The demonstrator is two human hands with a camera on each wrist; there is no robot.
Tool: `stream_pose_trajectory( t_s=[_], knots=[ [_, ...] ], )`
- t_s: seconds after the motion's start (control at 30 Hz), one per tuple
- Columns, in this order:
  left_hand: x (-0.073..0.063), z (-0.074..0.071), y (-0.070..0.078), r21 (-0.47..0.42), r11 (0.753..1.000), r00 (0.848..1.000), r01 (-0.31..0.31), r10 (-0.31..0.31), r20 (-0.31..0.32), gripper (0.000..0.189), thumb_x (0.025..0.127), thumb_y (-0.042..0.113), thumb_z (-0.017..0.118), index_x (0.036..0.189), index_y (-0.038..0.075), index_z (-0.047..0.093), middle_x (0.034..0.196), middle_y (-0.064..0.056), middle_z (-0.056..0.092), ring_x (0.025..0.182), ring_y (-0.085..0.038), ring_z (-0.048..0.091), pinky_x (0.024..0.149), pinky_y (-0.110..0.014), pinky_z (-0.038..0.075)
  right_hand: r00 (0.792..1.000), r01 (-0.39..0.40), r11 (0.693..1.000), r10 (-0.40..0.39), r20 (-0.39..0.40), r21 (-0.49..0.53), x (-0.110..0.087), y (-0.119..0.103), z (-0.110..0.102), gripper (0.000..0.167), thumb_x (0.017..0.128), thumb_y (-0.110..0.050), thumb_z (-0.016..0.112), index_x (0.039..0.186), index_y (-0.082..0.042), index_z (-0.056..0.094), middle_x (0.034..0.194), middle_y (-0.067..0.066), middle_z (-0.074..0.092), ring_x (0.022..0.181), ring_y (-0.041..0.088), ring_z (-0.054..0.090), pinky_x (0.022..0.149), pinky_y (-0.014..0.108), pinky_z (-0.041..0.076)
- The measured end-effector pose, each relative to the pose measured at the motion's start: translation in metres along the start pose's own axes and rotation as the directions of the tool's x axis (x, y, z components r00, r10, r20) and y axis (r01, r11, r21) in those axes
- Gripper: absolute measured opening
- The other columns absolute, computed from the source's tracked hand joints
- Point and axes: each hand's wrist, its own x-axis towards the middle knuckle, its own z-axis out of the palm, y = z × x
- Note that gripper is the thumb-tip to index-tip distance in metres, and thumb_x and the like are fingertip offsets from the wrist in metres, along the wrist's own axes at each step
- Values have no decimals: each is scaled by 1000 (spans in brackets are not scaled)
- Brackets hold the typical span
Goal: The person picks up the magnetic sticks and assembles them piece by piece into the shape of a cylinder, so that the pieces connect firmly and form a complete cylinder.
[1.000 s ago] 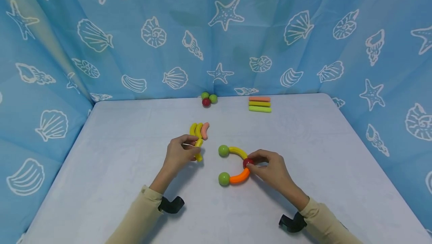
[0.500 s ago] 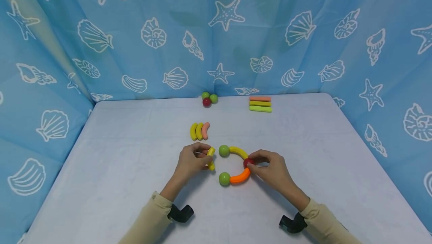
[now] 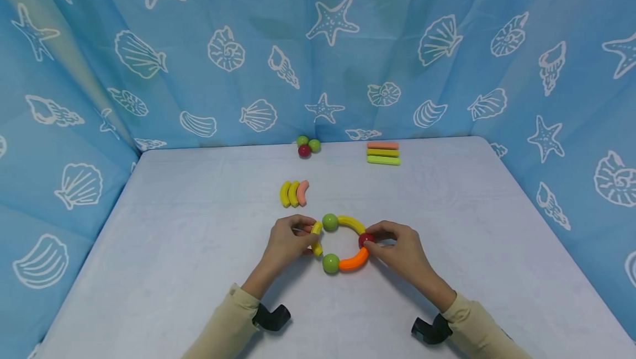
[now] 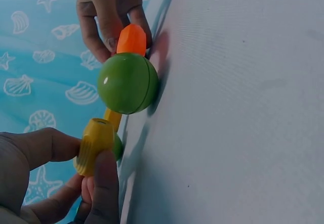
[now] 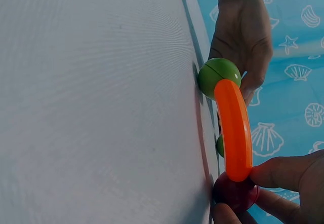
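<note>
My left hand (image 3: 287, 240) pinches a yellow curved rod (image 3: 316, 237) between thumb and fingers. It stands at the open left side of a C-shaped chain, close to both end balls; contact cannot be told. That chain runs from a far green ball (image 3: 330, 222) through another yellow curved rod (image 3: 351, 222), a red ball (image 3: 365, 239) and an orange curved rod (image 5: 234, 127) to a near green ball (image 4: 126, 83). My right hand (image 3: 402, 248) holds the red ball at the chain's right end, partly covering it.
Behind the chain lie two yellow curved rods (image 3: 289, 194) and a pink one (image 3: 302, 193). Farther back are a cluster of two green balls and a red ball (image 3: 304, 151), and several straight rods (image 3: 383, 153). A blue shell-print curtain (image 3: 318, 61) borders the white table (image 3: 199, 210).
My left hand has carried the yellow curved rod rightward and nearer, from beside the loose curved rods to the chain's open side. My right hand has kept its hold on the red ball.
</note>
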Motion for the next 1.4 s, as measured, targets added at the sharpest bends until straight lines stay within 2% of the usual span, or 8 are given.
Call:
stream_pose_trajectory(
  t_s=[0.2,0.37,0.73,1.07,1.23,1.4],
  knots=[
    [-1,3,-2,0,1000,1000,-9,9,1,30,82,4,76,111,2,70,97,-9,62,80,-19,62,62,-32,59,1000,10,1000,-10,-4,12,-2,-1,2,19,83,-9,81,101,-11,74,96,-3,71,90,18,66,76,28,57],
    [-3,5,-3,19,1000,1000,-15,15,20,28,83,5,76,110,1,70,95,-9,62,78,-18,62,61,-32,59,1000,18,1000,-18,-11,7,-3,0,2,19,83,-8,81,101,-11,74,95,-3,71,89,18,66,79,34,58],
    [-5,7,0,60,998,1000,-5,4,9,27,82,5,77,107,1,70,92,-8,63,75,-17,63,60,-31,59,1000,-3,1000,3,-12,7,-4,0,2,19,83,-8,80,101,-10,74,95,-2,71,89,18,65,82,38,57],
    [-5,9,2,99,995,1000,-15,15,-1,27,82,5,76,107,1,69,91,-7,62,75,-18,62,59,-29,58,1000,14,1000,-14,-12,10,-4,0,2,21,82,-8,81,102,-12,74,96,-3,71,90,16,65,79,30,57],
    [-6,9,4,108,994,1000,-17,17,-1,27,82,5,76,107,1,69,91,-7,62,75,-18,61,59,-29,58,1000,-8,1000,8,-4,12,-4,-2,2,21,83,-9,81,102,-11,74,96,-2,71,90,17,65,75,24,56],
    [-5,9,4,112,993,1000,-19,19,7,27,82,6,77,108,0,70,91,-7,63,75,-17,62,59,-29,58,1000,-15,1000,15,0,15,-4,-2,1,21,83,-9,81,102,-11,74,97,-2,71,90,18,65,74,22,56]
  ],
)
